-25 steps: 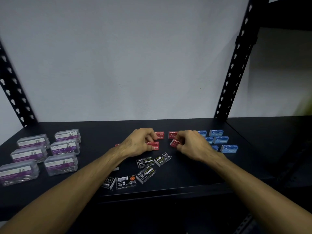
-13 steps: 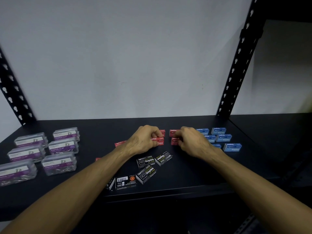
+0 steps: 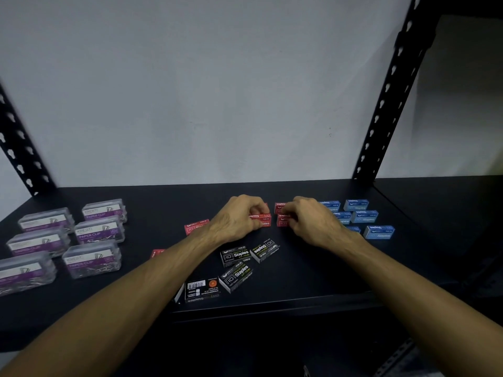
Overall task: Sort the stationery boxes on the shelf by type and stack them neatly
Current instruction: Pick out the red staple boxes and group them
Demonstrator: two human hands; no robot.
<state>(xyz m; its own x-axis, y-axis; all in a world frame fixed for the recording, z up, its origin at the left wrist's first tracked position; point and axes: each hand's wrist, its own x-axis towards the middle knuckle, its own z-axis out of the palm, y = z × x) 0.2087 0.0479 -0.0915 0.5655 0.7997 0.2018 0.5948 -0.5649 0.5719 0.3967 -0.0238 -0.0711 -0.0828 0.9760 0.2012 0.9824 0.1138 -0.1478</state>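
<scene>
On the black shelf [image 3: 299, 284], my left hand [image 3: 236, 219] grips a red staple box [image 3: 262, 219] that sits on top of another red box. My right hand [image 3: 310, 220] pinches a second red staple box [image 3: 283, 221] just to the right, with a further red box [image 3: 280, 205] behind it. One loose red box [image 3: 194, 225] lies left of my left wrist and another [image 3: 157, 253] peeks out beside my left forearm. Several black staple boxes [image 3: 235, 254] lie scattered in front. Blue staple boxes [image 3: 364, 216] are grouped at the right.
Several clear paper clip boxes [image 3: 99, 231] with purple labels stand in rows at the shelf's left. Black perforated uprights rise at the left [image 3: 19, 148] and right [image 3: 386, 104]. A grey wall backs the shelf. The shelf's front edge runs just below the black boxes.
Both hands slid a little further back on the shelf with their red boxes, bringing them side by side behind the black boxes. The camera tilted slightly.
</scene>
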